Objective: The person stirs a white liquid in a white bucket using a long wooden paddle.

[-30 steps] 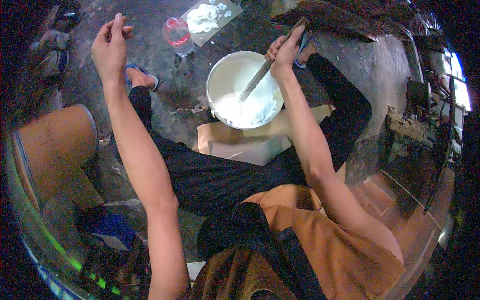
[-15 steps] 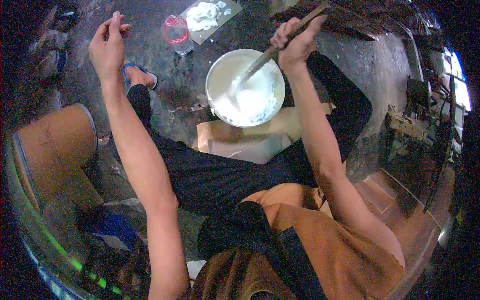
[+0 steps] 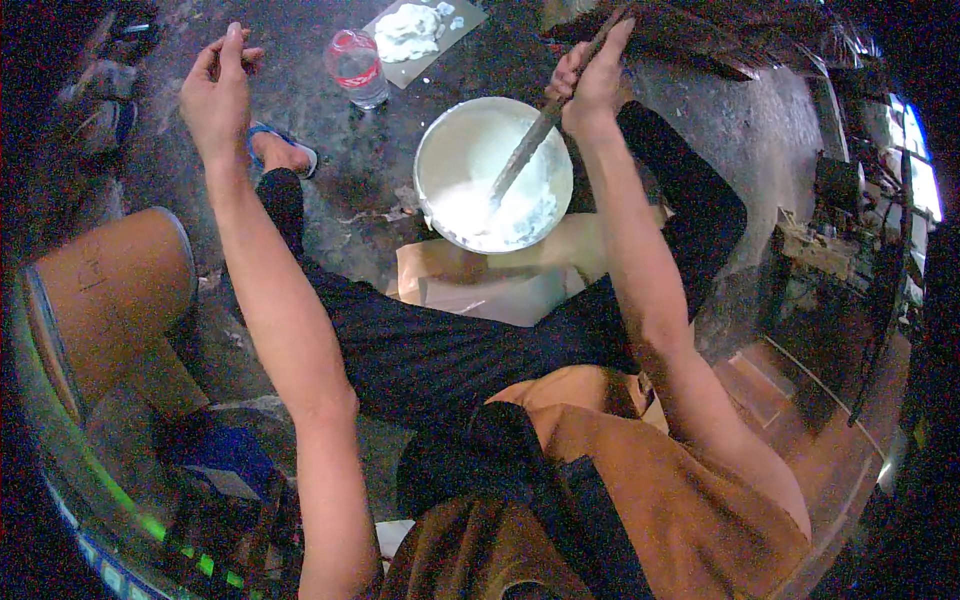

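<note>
My right hand (image 3: 597, 88) is wrapped round a rough wooden stick (image 3: 530, 145). The stick slants down to the left into a white bucket (image 3: 432, 150), and its lower end sits in a thick white paste (image 3: 480, 215) whose bright surface is washed out by glare. Off to the left, my left hand (image 3: 218, 95) is raised in the air, fingers loosely bent and apart, with nothing visible in it. Nearest to it on the floor stands a clear plastic bottle (image 3: 357, 75) with a red label band.
Beyond the bucket, a heap of white paste (image 3: 408, 32) lies on a flat sheet (image 3: 455, 30). Brown cardboard (image 3: 425, 265) lies between my legs and the bucket. At left is a brown drum (image 3: 115, 285); a sandalled foot (image 3: 280, 150) rests near the bottle.
The stick has swung from left to right at its lower end within the bucket and stands steeper now. My right hand has tilted with it. My left hand has barely moved.
</note>
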Demonstrator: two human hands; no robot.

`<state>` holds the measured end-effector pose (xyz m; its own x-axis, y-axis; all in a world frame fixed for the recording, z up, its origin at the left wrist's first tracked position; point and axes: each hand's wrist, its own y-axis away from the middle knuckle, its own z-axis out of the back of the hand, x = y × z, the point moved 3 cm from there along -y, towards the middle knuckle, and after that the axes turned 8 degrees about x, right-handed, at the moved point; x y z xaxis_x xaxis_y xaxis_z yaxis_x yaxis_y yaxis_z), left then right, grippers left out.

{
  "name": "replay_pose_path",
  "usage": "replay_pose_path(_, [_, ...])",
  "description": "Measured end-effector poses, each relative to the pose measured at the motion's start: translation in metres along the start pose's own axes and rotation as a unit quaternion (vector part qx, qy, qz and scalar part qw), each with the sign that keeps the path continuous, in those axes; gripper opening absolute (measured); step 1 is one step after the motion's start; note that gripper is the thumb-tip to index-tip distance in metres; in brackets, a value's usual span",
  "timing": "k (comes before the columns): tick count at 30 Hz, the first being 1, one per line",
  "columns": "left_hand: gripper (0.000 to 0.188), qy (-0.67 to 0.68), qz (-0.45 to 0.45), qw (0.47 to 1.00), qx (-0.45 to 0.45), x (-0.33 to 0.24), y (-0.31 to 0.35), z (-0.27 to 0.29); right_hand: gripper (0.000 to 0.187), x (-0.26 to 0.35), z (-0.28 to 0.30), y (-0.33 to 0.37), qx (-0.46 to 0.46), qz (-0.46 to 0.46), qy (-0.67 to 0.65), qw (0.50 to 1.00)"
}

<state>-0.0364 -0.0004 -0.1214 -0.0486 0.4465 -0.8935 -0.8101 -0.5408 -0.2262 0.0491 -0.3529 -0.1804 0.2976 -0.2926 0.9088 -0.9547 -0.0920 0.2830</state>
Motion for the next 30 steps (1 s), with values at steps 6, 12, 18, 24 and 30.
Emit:
replay_pose_path(6, [0.033,0.028,0.003,1.000,0.001,0.005,0.000,-0.002,0.071,0.047,-0.012,0.012,0.005,0.032,-0.028,0.999])
replay_pose_path(12, [0.034,0.019,-0.008,1.000,0.014,0.006,-0.004,-0.003,0.071,0.065,-0.001,0.003,-0.027,0.016,-0.066,0.997])
replay_pose_path(18, [0.034,0.009,0.002,1.000,0.003,0.000,-0.003,-0.006,0.070,0.048,0.027,-0.016,-0.089,-0.016,-0.108,0.990])
replay_pose_path(24, [0.034,0.049,0.002,0.999,0.011,0.014,-0.009,-0.005,0.072,0.016,0.058,-0.033,-0.114,-0.053,-0.095,0.988])
replay_pose_path(30, [0.033,0.024,-0.013,0.999,0.019,0.006,-0.007,-0.004,0.073,0.025,0.074,-0.037,-0.107,-0.006,-0.102,0.989])
